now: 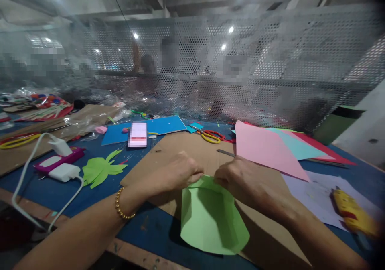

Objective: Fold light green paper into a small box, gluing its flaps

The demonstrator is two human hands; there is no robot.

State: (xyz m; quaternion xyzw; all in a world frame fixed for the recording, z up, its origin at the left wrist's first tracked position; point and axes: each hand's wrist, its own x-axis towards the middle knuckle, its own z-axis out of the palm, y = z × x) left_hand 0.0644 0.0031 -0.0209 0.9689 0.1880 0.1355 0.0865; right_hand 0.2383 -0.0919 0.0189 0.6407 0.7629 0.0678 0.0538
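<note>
A light green sheet of paper (210, 218), curled into a loose cone or tube shape, lies on a brown cardboard sheet (186, 145) in front of me. My left hand (180, 169), with a gold bead bracelet on its wrist, pinches the paper's far edge with closed fingers. My right hand (237, 177) pinches the same top edge from the right, fingers closed. Both hands meet at the paper's upper rim.
Pink, teal and red paper sheets (264, 147) lie at the right. Red and yellow scissors (212, 135) sit behind the cardboard. A yellow glue gun (351, 212) is at far right. Green cut-out leaves (100, 169), white chargers (63, 171) and cables lie left. A perforated metal screen stands behind.
</note>
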